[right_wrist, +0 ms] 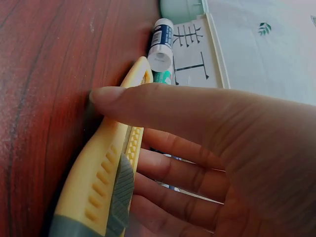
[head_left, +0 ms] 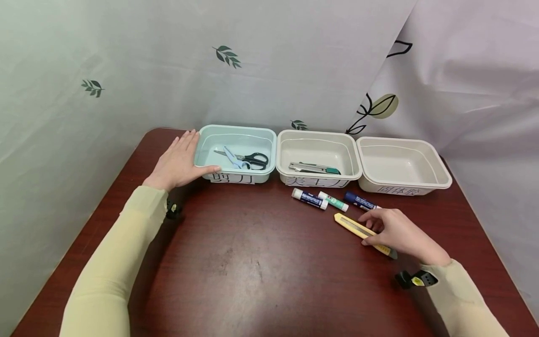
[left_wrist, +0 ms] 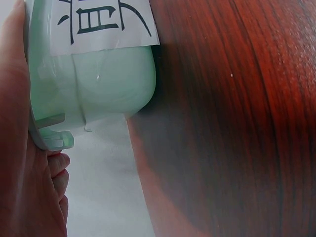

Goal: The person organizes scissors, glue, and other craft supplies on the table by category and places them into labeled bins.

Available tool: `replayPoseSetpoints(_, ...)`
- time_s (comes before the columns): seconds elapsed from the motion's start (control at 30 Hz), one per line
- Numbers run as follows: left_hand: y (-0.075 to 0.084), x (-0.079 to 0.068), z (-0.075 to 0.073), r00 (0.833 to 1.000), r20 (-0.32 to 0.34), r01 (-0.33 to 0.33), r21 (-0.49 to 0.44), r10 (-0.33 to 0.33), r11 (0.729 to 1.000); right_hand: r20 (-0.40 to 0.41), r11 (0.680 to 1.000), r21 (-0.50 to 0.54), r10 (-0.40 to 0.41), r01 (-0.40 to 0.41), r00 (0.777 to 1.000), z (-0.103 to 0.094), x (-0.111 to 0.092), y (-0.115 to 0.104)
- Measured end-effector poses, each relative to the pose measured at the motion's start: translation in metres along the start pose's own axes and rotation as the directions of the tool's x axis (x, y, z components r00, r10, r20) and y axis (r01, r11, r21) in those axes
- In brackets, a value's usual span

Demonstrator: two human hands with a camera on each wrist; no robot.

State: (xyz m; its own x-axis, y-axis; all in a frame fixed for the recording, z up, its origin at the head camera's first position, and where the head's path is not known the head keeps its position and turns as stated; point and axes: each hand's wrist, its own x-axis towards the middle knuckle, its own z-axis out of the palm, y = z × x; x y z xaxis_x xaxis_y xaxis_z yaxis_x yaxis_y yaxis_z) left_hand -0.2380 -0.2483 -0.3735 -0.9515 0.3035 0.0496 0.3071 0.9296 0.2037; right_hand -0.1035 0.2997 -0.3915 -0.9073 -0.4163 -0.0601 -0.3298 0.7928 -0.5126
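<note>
My left hand (head_left: 178,159) rests on the left end of the light blue bin (head_left: 202,135), its fingers along the rim and thumb over the front edge. Black scissors (head_left: 256,160) and light blue scissors (head_left: 236,159) lie inside that bin. My right hand (head_left: 393,234) has its thumb (right_wrist: 148,101) on one side of a yellow utility knife (right_wrist: 98,177) and curled fingers (right_wrist: 173,168) on the other, pinching it. The knife lies slantwise at the table's right. Beyond it are a blue-and-white glue stick (head_left: 310,199), a green-and-white one (head_left: 333,201) and a dark blue one (head_left: 360,201).
Beside the blue bin stands a middle beige bin (head_left: 282,161) holding utility knives (head_left: 313,168). At the row's right end is another beige bin (head_left: 404,161). All three carry handwritten front labels. A pale cloth (head_left: 269,61) hangs behind the dark red table (head_left: 244,262).
</note>
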Motion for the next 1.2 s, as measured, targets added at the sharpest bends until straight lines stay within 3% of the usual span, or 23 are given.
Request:
replayPoseSetpoints(0.37,-0.0019,-0.0004,0.0015,1.000,-0.008,-0.002,0.000,0.002,1.000,0.034,1.000,-0.011,0.026,-0.026,0.999,0.0003,0.0010,-0.0005)
replayPoseSetpoints(1.2,-0.0029,0.0002,0.0011,1.000,-0.016,-0.014,0.009,0.015,1.000,0.010,0.999,-0.018,-0.043,0.043,0.999,-0.0035,0.0000,0.0002)
